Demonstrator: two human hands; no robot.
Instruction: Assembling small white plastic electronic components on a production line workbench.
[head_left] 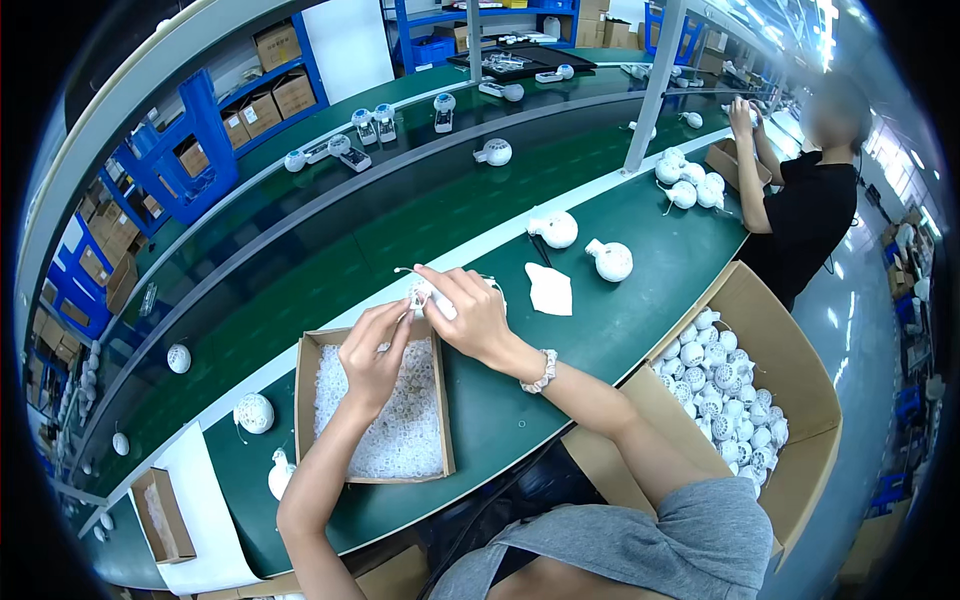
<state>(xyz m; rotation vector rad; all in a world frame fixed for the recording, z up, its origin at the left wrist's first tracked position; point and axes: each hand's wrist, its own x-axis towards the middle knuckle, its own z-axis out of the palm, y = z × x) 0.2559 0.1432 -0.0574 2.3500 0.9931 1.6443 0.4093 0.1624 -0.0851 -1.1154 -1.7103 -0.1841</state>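
My right hand [473, 318] is closed round a white bulb-shaped device [438, 303], its rounded body mostly hidden behind the fingers. A thin white wire [404, 269] sticks out from its neck. The fingertips of my left hand [373, 358] pinch at the neck end; whatever small piece they may hold is too small to name. Below both hands stands a shallow cardboard box [448, 440] filled with small clear-white pieces [380, 430]. Two similar white devices, one [558, 230] with a dark part beside it and another [612, 262], lie right of my hands near a white paper [549, 290].
At right, a large carton [810, 400] holds many white devices [722, 385]. A co-worker in black [815, 200] handles something at the far right, near a device cluster [690, 182]. A metal post [655, 90] rises from the bench edge. Beyond runs a green conveyor [400, 205].
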